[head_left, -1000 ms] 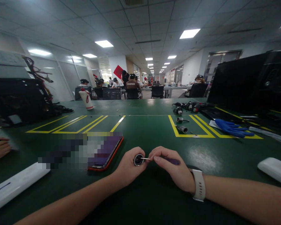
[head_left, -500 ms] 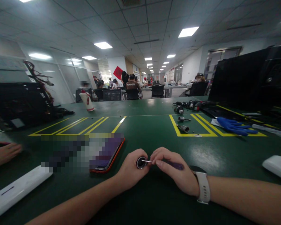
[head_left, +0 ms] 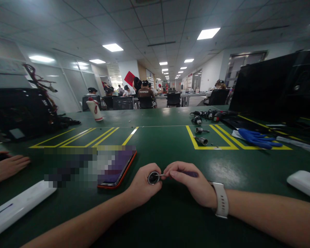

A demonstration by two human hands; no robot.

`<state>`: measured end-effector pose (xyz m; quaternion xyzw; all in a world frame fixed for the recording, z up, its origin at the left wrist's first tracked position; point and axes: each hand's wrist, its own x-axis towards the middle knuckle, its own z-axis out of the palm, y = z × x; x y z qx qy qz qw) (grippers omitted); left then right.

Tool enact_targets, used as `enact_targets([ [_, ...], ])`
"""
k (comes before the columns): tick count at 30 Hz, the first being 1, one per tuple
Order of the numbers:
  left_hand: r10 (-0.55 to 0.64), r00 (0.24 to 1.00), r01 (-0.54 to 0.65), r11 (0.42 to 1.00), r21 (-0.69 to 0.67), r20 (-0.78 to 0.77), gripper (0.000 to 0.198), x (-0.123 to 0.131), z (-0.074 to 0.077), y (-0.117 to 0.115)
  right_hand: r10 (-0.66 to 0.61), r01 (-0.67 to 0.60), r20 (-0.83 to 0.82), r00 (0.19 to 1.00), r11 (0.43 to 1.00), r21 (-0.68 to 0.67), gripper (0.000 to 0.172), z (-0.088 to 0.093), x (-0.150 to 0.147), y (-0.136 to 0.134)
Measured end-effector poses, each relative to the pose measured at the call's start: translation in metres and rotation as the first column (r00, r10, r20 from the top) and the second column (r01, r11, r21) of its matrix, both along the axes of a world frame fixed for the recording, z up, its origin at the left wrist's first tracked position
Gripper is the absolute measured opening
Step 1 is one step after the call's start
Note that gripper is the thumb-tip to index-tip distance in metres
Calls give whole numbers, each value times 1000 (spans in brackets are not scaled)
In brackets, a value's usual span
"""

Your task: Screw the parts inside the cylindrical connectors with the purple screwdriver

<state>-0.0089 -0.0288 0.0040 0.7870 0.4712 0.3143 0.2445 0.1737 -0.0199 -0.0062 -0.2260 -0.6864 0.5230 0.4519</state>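
Observation:
My left hand [head_left: 142, 184] is wrapped round a cylindrical metal part [head_left: 153, 177], its open round end turned toward me and dark inside. My right hand [head_left: 187, 181], with a pale watch strap on the wrist, grips the purple handle of a screwdriver [head_left: 192, 174]. The thin shaft points left, and its tip reaches the mouth of the metal part; how deep it goes I cannot tell. Both hands are close together above the green table, fingertips nearly touching. A phone in an orange case [head_left: 118, 168] lies just left of my left hand.
Two metal parts lie in the yellow-taped box [head_left: 202, 141], with more parts and cables [head_left: 208, 115] behind. Blue gloves [head_left: 259, 138] and a monitor [head_left: 271, 86] are at right. White cases [head_left: 23, 208] flank me. Another person's hand [head_left: 11, 167] is at far left; a cup [head_left: 95, 109] stands behind.
Both hands have shifted slightly left with the metal part and screwdriver. The screwdriver shaft lies at a slightly different angle. The other person's hand at far left has moved further in.

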Motion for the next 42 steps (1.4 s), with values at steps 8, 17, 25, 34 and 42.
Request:
enact_targets([
  [8,26,1000,-25,999,40,-14,5,1,-4,2,-51,45,49,998,992,114,16,3,0,-5],
  [17,73,971,-59,996,69,-228,3,5,-2,0,-228,73,198,953,811,581,12,6,0,-17],
  [25,42,956,-8,993,118,-290,4,4,-4,-1,-292,119,252,923,837,535,16,11,2,-18],
  [34,51,950,-26,996,86,-308,5,5,-2,-1,-307,17,329,893,754,657,11,11,0,-21],
  [42,39,956,-17,997,77,-292,4,4,-4,-1,-242,108,220,945,866,489,20,11,2,-14],
])
